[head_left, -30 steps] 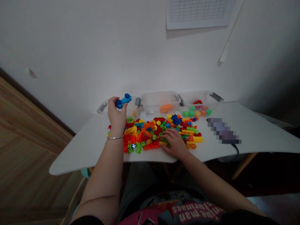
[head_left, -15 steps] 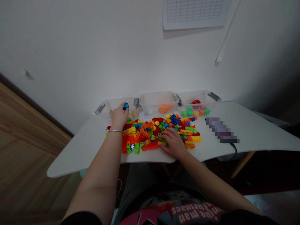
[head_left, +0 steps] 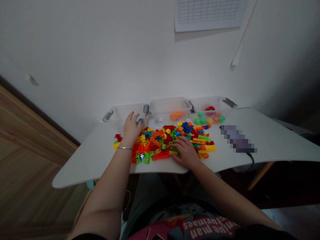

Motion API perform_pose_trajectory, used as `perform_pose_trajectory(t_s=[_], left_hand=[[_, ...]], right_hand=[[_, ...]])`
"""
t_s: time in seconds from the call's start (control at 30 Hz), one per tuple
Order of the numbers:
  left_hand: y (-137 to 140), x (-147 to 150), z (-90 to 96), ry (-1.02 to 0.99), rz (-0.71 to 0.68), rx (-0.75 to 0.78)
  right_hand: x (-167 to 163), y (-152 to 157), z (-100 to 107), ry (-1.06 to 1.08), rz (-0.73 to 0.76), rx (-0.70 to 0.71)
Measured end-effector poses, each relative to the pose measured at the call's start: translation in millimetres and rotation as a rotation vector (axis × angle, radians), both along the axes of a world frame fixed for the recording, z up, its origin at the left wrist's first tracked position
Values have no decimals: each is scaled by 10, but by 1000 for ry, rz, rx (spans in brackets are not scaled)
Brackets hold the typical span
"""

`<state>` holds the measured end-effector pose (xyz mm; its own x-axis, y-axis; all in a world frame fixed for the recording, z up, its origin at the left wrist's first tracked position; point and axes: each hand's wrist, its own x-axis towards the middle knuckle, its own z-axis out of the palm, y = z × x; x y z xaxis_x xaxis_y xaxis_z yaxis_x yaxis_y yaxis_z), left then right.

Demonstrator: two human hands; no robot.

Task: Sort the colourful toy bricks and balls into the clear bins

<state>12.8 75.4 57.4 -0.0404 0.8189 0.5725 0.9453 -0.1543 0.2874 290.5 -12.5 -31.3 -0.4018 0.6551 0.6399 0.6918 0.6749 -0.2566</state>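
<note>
My left hand point(head_left: 131, 127) seems to hold a small blue plastic piece point(head_left: 140, 121) beside the clear left tub point(head_left: 117, 113); a loose pinch could drop it. Right hand point(head_left: 185, 152) rests flat on the bricks point(head_left: 162, 140).

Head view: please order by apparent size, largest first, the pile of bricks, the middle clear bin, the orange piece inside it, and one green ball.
1. Pile of bricks
2. Middle clear bin, though it lies farther from the camera
3. Orange piece
4. Green ball
</note>
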Motion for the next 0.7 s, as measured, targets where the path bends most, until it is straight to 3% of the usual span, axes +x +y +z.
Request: perform_pose_trajectory(t_s=[0.17, 0.33, 0.7], left_hand=[[-439, 365, -98, 111, -199, 39], [-801, 621, -277, 267, -157, -33], [-682, 552, -379, 141, -46, -111]], right_hand=[[-5, -5, -2, 6, -3, 6], [-9, -4, 4, 14, 8, 19], [-6, 1, 2, -18, 3, 32]])
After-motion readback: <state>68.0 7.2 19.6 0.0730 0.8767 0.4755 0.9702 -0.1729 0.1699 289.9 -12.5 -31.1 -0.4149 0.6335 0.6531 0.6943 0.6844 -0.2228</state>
